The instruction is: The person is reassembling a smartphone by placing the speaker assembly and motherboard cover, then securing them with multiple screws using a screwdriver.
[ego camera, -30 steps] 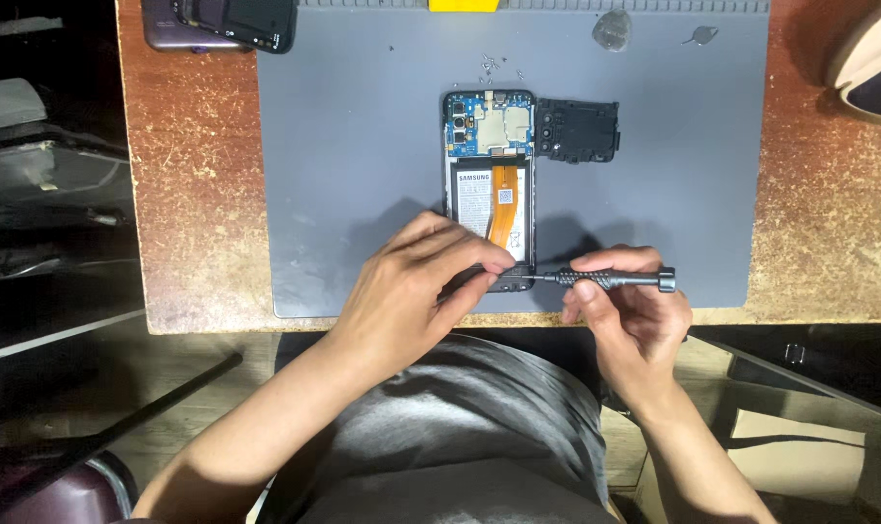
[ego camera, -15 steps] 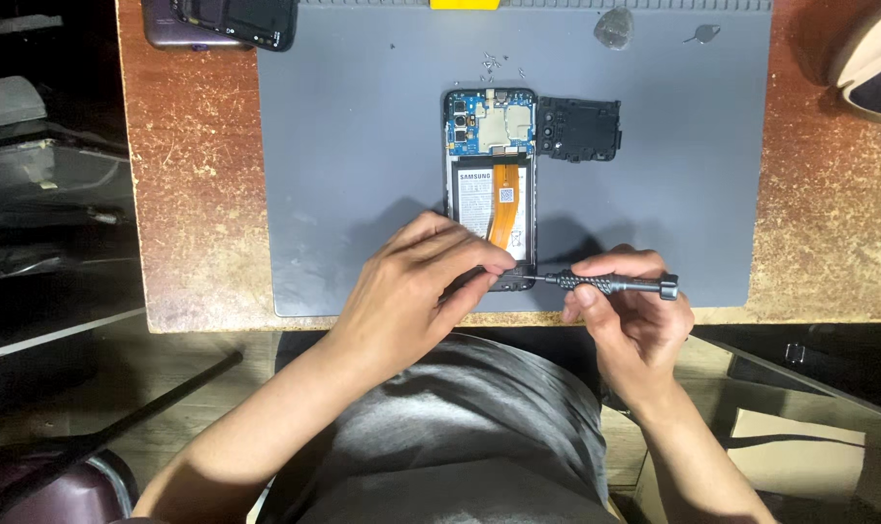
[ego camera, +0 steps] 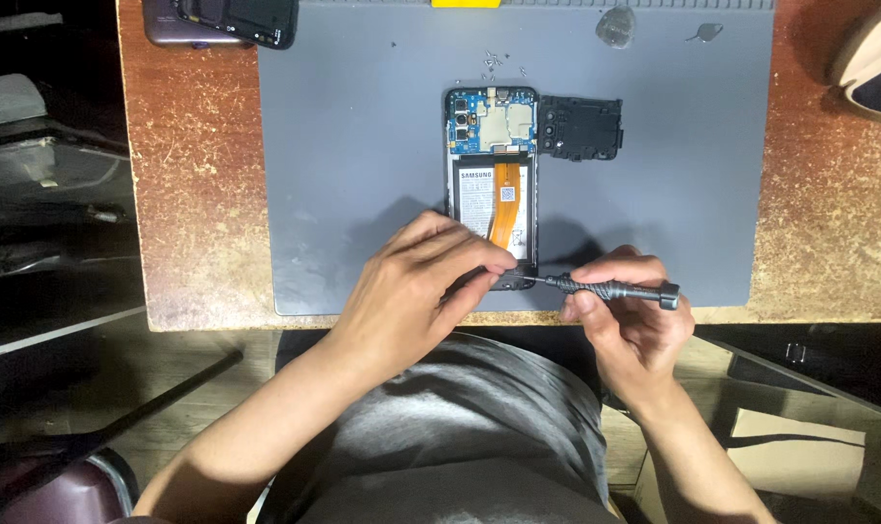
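- While bent over the near edge of the grey rubber work mat [ego camera: 363, 155], left hand [ego camera: 416, 291] rests on the bottom end of the opened black smartphone [ego camera: 492, 184], fingers curled down and pressed together on its lower frame, pinning it flat.
- Right hand [ego camera: 630, 315] closed around a slim dark metal precision screwdriver [ego camera: 610, 288], thumb and fingers clamped on the knurled shaft, handle end sticking out to the right past the knuckles.
- Screwdriver lying almost level, tip pointing left and meeting the phone's bottom edge just beside the left fingertips; exact contact point probably a screw, though too small to tell.
- Phone lying back-side up near the middle of the mat, long axis running far to near, blue circuit board at the far end, battery with an orange flex strip below it.
- Detached black plastic inner cover [ego camera: 581, 127] just right of the phone's far end, apart from it.
- Small cluster of tiny screws [ego camera: 494, 62] on the mat beyond the phone.
- Grey triangular pick [ego camera: 616, 23] and a little metal pin tool [ego camera: 705, 33] at the far right of the mat.
- Second dark phone [ego camera: 222, 19] at the far left, on the worn brown wooden table [ego camera: 198, 194].
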